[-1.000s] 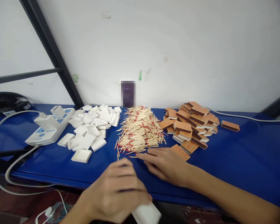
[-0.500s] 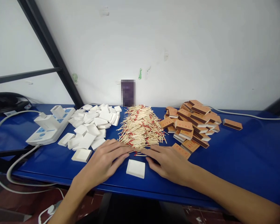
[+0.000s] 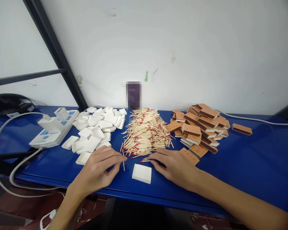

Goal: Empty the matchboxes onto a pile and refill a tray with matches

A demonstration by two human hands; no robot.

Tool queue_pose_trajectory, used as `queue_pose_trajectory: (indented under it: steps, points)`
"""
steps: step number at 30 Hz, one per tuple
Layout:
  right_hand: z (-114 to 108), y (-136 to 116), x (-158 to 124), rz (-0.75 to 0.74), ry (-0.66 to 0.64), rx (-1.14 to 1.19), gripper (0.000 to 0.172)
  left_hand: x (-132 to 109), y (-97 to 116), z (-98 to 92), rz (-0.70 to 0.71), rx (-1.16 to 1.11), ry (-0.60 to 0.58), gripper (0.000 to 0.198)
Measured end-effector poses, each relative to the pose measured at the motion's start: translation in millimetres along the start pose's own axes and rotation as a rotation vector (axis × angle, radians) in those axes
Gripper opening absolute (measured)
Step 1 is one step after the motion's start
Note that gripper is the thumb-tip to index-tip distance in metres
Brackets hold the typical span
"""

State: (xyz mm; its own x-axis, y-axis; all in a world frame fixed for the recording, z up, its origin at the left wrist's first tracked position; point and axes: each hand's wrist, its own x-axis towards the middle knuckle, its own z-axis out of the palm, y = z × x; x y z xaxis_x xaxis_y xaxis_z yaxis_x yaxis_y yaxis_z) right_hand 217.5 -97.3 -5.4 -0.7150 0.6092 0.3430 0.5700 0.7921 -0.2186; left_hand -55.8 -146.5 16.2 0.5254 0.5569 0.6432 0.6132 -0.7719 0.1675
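A heap of red-tipped matches (image 3: 147, 132) lies in front of me on the blue table. My left hand (image 3: 99, 167) is at its near left side, thumb and forefinger closed around a single match (image 3: 124, 165) that sticks out toward me. At the near right side, my right hand (image 3: 174, 164) pinches a few matches (image 3: 145, 160), their red heads pointing left. Between the hands lies a white matchbox tray (image 3: 142, 173), touched by neither. What the curled fingers of each hand cover is hidden.
White matchbox trays (image 3: 93, 123) are piled at left, beside a power strip (image 3: 48, 135) with plugged chargers and cables. Orange matchbox sleeves (image 3: 201, 124) are heaped at right, with one matchbox (image 3: 241, 128) apart. A blurred dark object (image 3: 133, 95) leans on the wall.
My left hand has drawn back leftward from the heap with a match between its fingers. My right fingers have closed on a few matches at the heap's near edge. The view shifted slightly.
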Motion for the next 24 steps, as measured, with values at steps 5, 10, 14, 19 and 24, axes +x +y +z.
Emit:
queue_pose_trajectory:
  steps: [5, 10, 14, 19, 24]
  points:
    - [-0.2, -0.1, 0.3, 0.009, 0.001, -0.018, 0.023, -1.8, 4.7, -5.7, -0.207, 0.099, -0.244, 0.019]
    - [-0.1, -2.3, 4.3, 0.026, -0.025, -0.005, 0.022, 2.1, 10.5, -4.0, -0.358, 0.083, -0.345, 0.016]
    - [-0.8, -5.9, 11.4, 0.052, -0.061, 0.003, 0.02, 5.7, 14.3, 6.1, -0.388, 0.09, -0.321, 0.019]
    - [-2.2, -8.9, 18.5, 0.088, -0.09, -0.016, 0.015, 7.7, 18.5, 17.1, -0.419, 0.175, -0.302, 0.022]
    - [1.4, -6.4, 16.9, 0.082, -0.062, 0.018, 0.016, 8.9, 20.6, 24.7, -0.388, 0.226, -0.231, 0.02]
